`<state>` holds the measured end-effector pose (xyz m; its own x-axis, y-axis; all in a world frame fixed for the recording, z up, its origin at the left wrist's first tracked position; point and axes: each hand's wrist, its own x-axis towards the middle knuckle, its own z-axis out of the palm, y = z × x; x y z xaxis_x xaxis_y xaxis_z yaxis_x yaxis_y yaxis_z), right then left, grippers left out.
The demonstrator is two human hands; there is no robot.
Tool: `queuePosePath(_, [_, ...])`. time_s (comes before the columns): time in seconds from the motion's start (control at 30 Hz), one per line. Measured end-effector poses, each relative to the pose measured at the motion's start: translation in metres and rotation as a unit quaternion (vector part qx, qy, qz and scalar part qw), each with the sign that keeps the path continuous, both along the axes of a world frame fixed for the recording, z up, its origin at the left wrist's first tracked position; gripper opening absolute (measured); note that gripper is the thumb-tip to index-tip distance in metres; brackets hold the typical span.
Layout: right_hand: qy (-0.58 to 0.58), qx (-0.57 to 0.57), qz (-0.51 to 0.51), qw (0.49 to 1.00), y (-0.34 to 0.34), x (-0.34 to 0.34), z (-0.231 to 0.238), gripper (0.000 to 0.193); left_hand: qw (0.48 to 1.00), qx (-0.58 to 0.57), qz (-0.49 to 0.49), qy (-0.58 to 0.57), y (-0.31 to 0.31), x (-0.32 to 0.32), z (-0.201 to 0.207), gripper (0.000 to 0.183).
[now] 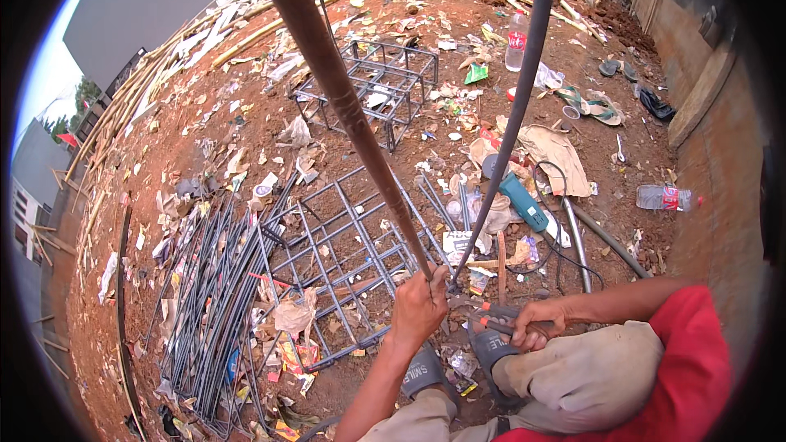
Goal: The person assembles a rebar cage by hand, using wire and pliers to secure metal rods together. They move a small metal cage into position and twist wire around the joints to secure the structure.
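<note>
My left hand [420, 304] is closed around the lower end of a long brown rod [340, 106], which rises past the top of the view. A dark, curved rod or hose [517, 106] comes down to the same spot, beside my left fingers. In my right hand [536, 321] are pincers [499, 317] with orange-and-dark handles. Their jaws lie close to my left hand and the lower ends of the rods; exactly what they touch is too small to tell. Just left of my hands lies a welded-looking steel bar frame [352, 233] on the ground.
A heap of steel rods [217, 295] lies at left, with another bar frame [381, 86] farther off. To the right are a teal power tool [524, 203] with its cord, a metal pipe [576, 245], bottles [663, 197], sandals [604, 108] and a wall [720, 164]. Litter covers the soil.
</note>
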<state>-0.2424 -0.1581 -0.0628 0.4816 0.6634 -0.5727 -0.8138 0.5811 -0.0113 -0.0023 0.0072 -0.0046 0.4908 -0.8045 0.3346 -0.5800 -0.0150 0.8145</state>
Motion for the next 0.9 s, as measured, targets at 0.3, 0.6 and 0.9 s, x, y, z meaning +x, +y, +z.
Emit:
queuePosePath(0.3, [-0.147, -0.532, 0.181, 0.814, -0.005, 0.023, 0.076, 0.037, 0.999, 0.033, -0.021, 0.018, -0.011, -0.001, -0.006, 0.028])
queuePosePath(0.6, [0.033, -0.053, -0.036, 0.997, -0.004, 0.007, 0.034, 0.022, 0.998, -0.021, -0.045, -0.023, -0.003, 0.001, 0.004, 0.035])
queuePosePath(0.9, [-0.090, -0.335, 0.026, 0.938, 0.004, 0.013, 0.071, 0.052, 0.999, -0.002, -0.047, 0.000, -0.004, 0.004, 0.001, 0.042])
